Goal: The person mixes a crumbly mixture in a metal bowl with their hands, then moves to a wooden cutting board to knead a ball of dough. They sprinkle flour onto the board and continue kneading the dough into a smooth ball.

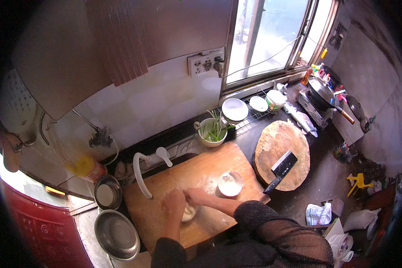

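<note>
A pale lump of dough [189,213] lies on the large wooden board [154,187], partly covered by my hands and forearms. At its far edge, my left hand [174,201] grips it with bent fingers. Close beside it, my right hand [193,196] holds the dough from the other side; most of the fingertips are hidden. To the right on the board stands a bowl of white powder, probably flour [230,184]. The spout of the white faucet [141,174] curves down just beyond my left hand.
Metal basins [117,234] stand at the left edge. A mug with green stalks [213,132] is behind the board. On the right, a cleaver [281,169] lies on a round chopping block [268,144], its handle over the edge. A lidded pan [321,90] sits on a stove farther back.
</note>
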{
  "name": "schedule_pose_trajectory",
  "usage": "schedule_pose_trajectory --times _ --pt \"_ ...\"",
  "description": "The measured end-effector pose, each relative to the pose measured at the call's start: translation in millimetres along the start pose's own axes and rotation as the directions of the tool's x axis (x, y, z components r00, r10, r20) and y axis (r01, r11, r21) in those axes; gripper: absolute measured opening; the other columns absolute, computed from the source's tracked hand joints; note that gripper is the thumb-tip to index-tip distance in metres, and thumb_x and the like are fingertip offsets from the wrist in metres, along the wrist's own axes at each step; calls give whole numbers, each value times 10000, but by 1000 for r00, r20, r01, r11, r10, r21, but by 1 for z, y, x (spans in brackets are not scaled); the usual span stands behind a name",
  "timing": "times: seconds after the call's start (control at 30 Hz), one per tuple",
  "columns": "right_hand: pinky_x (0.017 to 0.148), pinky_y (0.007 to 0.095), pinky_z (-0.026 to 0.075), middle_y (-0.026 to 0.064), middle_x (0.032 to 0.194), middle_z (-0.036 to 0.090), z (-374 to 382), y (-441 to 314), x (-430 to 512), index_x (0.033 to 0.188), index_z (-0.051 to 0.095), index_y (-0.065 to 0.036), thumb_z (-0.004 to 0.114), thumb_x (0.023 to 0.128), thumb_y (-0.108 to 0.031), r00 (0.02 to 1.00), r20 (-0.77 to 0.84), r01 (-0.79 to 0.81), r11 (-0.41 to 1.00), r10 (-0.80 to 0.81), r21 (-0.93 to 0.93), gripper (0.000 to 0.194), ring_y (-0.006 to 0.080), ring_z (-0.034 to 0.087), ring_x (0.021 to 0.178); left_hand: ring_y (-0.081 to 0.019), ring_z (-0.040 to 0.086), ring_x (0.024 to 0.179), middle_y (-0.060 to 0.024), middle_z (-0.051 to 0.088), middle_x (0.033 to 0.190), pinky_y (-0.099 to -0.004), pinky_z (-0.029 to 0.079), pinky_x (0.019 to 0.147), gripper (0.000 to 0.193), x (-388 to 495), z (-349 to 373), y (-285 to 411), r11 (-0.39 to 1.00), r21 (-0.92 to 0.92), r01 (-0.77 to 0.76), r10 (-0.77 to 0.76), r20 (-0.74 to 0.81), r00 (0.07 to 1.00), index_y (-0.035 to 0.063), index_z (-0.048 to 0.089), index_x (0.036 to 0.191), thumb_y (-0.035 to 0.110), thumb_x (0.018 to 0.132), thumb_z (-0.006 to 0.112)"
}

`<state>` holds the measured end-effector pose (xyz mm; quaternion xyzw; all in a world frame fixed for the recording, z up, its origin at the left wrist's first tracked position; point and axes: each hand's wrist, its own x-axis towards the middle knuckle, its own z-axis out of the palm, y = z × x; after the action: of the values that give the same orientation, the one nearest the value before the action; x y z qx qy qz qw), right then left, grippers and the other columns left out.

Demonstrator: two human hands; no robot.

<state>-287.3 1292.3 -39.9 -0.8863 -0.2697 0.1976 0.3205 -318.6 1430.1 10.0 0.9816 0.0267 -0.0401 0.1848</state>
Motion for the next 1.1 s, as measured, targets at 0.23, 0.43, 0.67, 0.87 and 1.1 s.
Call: schedule_pose_trajectory --times 0.23,0.43,0.67,0.87,1.1 --pt "814 487 438 267 980 591 -17 -76 -90 1028 589 8 564 872 -260 944 -265 -89 925 197 369 312 420 568 946 -388 560 920 -184 619 959 -530 411 845 258 -93 17 11 994 -48 97 -106 -229 968 49 578 849 283 913 491" --pt "784 496 425 256 925 592 6 -55 -51 952 567 3 498 884 -161 994 -103 -16 985 34 170 190 446 548 908 -359 552 927 -146 591 942 -511 401 848 203 -81 65 -13 995 38 92 -66 -439 896 70 580 842 249 917 520" --pt "782 515 457 260 926 620 -7 -65 -7 1032 501 -18 492 937 -238 974 -211 -42 985 77 168 241 456 589 874 -323 576 919 -125 623 883 -480 422 847 205 -27 36 -18 972 -4 234 -225 -298 928 79 599 836 240 926 511" --pt "781 520 457 242 959 630 -1 -44 12 1025 541 -29 485 947 -237 988 -95 -105 979 123 174 229 454 592 895 -335 601 899 -148 644 905 -480 451 808 211 -28 10 -15 973 -84 216 -229 -211 950 70 644 864 219 920 505" --pt "851 462 406 174 1019 586 -22 -96 -93 1084 557 -61 543 881 -164 996 -81 31 999 -30 13 228 379 532 985 -380 583 873 -171 627 904 -503 426 827 210 -110 -2 25 976 -112 187 -210 -252 945 66 627 874 255 877 535"
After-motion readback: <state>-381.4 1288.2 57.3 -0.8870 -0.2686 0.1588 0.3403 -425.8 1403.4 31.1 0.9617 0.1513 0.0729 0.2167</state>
